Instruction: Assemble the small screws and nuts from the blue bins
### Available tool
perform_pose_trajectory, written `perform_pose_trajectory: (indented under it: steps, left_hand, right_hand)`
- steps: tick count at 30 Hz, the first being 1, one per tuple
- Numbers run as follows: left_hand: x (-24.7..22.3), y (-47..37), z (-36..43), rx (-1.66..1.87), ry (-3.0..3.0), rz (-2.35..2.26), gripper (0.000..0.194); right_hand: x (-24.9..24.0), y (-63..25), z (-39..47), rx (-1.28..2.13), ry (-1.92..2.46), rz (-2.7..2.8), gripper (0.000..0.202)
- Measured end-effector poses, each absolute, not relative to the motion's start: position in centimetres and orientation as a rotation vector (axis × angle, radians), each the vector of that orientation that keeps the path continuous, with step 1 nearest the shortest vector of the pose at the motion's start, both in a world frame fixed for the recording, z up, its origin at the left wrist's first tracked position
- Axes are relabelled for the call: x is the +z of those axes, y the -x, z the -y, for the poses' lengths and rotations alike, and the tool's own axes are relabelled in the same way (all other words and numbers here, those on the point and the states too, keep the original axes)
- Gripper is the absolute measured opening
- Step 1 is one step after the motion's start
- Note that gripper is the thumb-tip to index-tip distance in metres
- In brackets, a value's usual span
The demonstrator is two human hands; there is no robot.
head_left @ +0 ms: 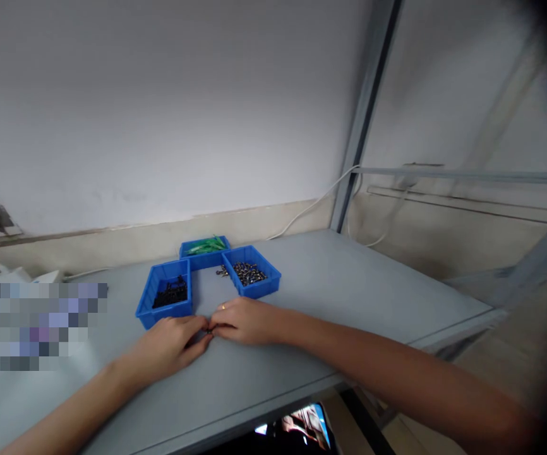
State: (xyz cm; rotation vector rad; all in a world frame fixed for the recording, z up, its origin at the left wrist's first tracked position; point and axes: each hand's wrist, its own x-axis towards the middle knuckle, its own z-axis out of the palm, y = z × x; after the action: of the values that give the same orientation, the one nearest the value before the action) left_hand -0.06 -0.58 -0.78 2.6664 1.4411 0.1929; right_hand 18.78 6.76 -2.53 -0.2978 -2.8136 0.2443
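My left hand (176, 344) and my right hand (240, 321) meet fingertip to fingertip just above the grey table. Both are closed in a pinch around a tiny dark piece (209, 330), mostly hidden by the fingers and too small to name. Behind my left hand stands a blue bin (143, 306) with small black parts (172, 293) in it. Another blue bin (264, 288), beyond my right hand, holds small shiny metal parts (249, 273). Several of those metal parts (223, 271) lie on the table by that bin's left side.
A third blue bin (207, 260) with green strips (206, 245) sits farthest back. The grey table (330, 284) runs to a wall, with a metal post (356, 126) and a white cable (309, 207) at right. A lit phone screen (306, 424) shows below the front edge.
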Motion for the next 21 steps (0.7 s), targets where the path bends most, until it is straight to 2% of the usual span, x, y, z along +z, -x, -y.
perform_pose_trajectory:
  steps: [7,15,21]
  left_hand:
    - [-0.8,0.5,0.1,0.173,-2.682,-1.459,0.025]
    - [-0.6,0.3,0.3,0.228,-2.732,-1.424,0.024]
    - [-0.6,0.3,0.3,0.281,-2.732,-1.488,0.022]
  right_hand:
    - [-2.5,-18.6,-7.4,0.484,0.405,2.764,0.018]
    - [-1.7,-18.8,-6.7,0.454,0.491,2.762,0.013]
    - [-1.9,-18.9,-6.8,0.436,0.458,2.76,0.019]
